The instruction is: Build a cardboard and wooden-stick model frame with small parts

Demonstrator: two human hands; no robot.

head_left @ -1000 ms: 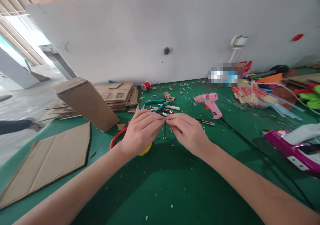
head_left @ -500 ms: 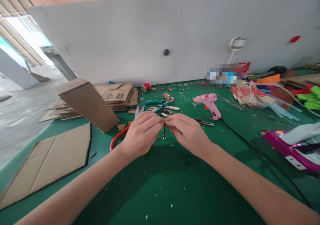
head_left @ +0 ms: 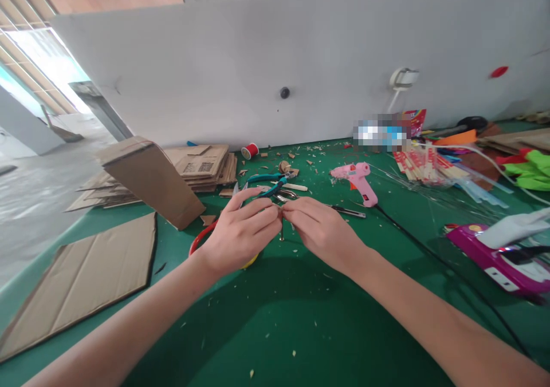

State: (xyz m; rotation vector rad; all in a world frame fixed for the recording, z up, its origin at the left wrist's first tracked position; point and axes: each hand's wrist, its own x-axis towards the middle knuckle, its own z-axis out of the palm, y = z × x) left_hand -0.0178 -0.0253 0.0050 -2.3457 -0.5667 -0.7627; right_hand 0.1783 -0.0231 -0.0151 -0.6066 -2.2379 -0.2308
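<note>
My left hand [head_left: 244,232] and my right hand [head_left: 323,231] meet fingertip to fingertip above the green table. Both are closed in a pinch around something small, mostly covered by the fingers. From between them a thin dark rod [head_left: 282,232] with a small shiny end points downward; it looks like a nail or screw, but I cannot tell which. The left index finger is raised off the others. Partly behind my left hand lie scissors with a red handle [head_left: 201,239]. Teal-handled pliers [head_left: 272,187] and a craft knife [head_left: 350,211] lie just beyond the fingers.
A pink glue gun [head_left: 358,180] with a black cord lies at right, near a magenta and white device [head_left: 501,261]. Leftward are a cardboard box [head_left: 152,181], a flat cardboard sheet [head_left: 90,278] and stacked cardboard [head_left: 208,166]. A red thread spool [head_left: 250,150] stands by the wall.
My left index finger has lifted and the left fingers have shifted slightly. Less of the thin rod shows below the hands. The right hand keeps its pinch, and the view has moved a little.
</note>
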